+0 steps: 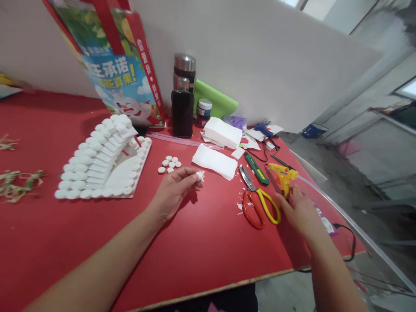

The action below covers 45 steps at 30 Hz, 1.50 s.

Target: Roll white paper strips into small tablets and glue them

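Two bare hands are seen over a red tabletop [201,242]. A small white foam piece [200,175] is pinched between the fingertips of the left hand [173,193], its grip closed on that piece, which is held just above the tabletop. The right hand [300,210] is laid against the handle of a yellow glue gun [283,175]; its fingers are loosely curled beside the handle, and whether they are closed round it cannot be told (the far side of the handle is hidden).

With the glue gun taken as landmark: orange-and-yellow scissors [258,201] are lying just to its left, touching the right hand's fingers. A green utility knife [256,169] is placed between the scissors' blades and the gun. Farther left, two stacks of white foam sheets [216,161] are found, then a cluster of small white discs [169,164] near the left hand. Well to the left a white stepped foam model [104,158] edged with discs is standing. Behind it, against the wall, a printed bag [120,73], a steel flask [184,71] and a dark container [182,112] are set.
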Each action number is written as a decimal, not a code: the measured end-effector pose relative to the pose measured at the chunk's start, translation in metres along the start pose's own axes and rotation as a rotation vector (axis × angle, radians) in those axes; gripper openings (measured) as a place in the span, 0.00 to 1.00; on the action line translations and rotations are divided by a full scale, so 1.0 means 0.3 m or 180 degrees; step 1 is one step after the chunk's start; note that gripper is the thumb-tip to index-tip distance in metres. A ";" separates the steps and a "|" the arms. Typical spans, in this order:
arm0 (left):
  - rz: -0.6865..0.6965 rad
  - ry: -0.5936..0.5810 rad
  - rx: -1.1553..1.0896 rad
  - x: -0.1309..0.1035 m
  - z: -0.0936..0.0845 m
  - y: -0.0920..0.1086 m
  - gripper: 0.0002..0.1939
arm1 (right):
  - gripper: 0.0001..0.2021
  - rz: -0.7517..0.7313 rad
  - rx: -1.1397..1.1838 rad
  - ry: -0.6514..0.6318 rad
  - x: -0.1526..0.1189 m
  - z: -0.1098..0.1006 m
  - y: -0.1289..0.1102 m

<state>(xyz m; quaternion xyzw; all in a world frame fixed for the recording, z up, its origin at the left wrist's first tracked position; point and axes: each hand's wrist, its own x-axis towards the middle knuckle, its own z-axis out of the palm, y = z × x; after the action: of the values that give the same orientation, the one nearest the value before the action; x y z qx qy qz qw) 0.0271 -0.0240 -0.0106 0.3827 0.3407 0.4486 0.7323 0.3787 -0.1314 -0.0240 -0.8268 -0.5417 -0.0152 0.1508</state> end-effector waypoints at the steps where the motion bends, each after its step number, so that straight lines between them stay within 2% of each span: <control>1: -0.0011 -0.0011 -0.0001 -0.001 0.001 0.000 0.16 | 0.33 -0.0066 -0.0154 0.0163 -0.047 -0.029 -0.032; 3: 0.0002 -0.0027 0.0002 -0.002 0.004 -0.001 0.16 | 0.35 -0.0377 -0.0032 0.0560 -0.131 -0.095 -0.133; 4: 0.0020 -0.0043 0.0004 -0.002 0.007 -0.002 0.16 | 0.30 -0.0578 0.0278 0.0609 -0.160 -0.126 -0.199; 5: 0.0042 -0.0065 0.0007 -0.004 0.010 -0.003 0.16 | 0.25 -0.0772 0.0742 0.0568 -0.177 -0.150 -0.272; 7: 0.0090 -0.0121 0.0025 -0.008 0.016 -0.004 0.16 | 0.18 -0.1170 0.1792 0.0062 -0.171 -0.165 -0.419; 8: 0.0122 -0.0136 0.0045 -0.010 0.017 -0.005 0.16 | 0.17 -0.1290 0.2258 -0.0227 -0.152 -0.152 -0.484; 10: 0.0216 -0.0123 0.0095 -0.013 0.015 -0.007 0.13 | 0.15 -0.1230 0.3052 -0.0573 -0.100 -0.091 -0.581; 12: 0.0336 -0.0082 0.0118 -0.013 0.007 -0.008 0.11 | 0.13 -0.1000 0.3763 -0.0904 -0.055 -0.004 -0.630; 15: 0.0402 -0.0113 0.0135 -0.009 -0.007 -0.012 0.10 | 0.12 -0.0539 0.4621 -0.1212 -0.032 0.100 -0.637; 18: 0.0309 -0.0176 0.0226 -0.006 -0.010 -0.016 0.11 | 0.12 -0.0519 0.4769 -0.1211 -0.042 0.129 -0.617; 25: 0.0169 -0.0193 0.0278 -0.011 0.003 -0.023 0.14 | 0.13 -0.0475 0.4743 -0.1254 -0.050 0.119 -0.611; 31: 0.0153 -0.0151 0.0215 -0.009 0.002 -0.023 0.12 | 0.17 -0.0920 0.4500 -0.1081 -0.061 0.107 -0.613; 39: -0.0014 -0.0194 0.0317 -0.010 -0.001 -0.020 0.13 | 0.18 -0.1021 0.4222 -0.1013 -0.054 0.101 -0.607; 45: -0.0076 -0.0153 0.0380 -0.013 -0.001 -0.015 0.14 | 0.18 -0.1291 0.3773 -0.0811 -0.053 0.079 -0.612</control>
<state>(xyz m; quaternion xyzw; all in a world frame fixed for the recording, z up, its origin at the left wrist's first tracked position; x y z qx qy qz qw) 0.0270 -0.0289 -0.0140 0.4323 0.3536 0.4094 0.7214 0.2036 -0.0719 -0.0068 -0.4794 -0.6176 0.3571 0.5111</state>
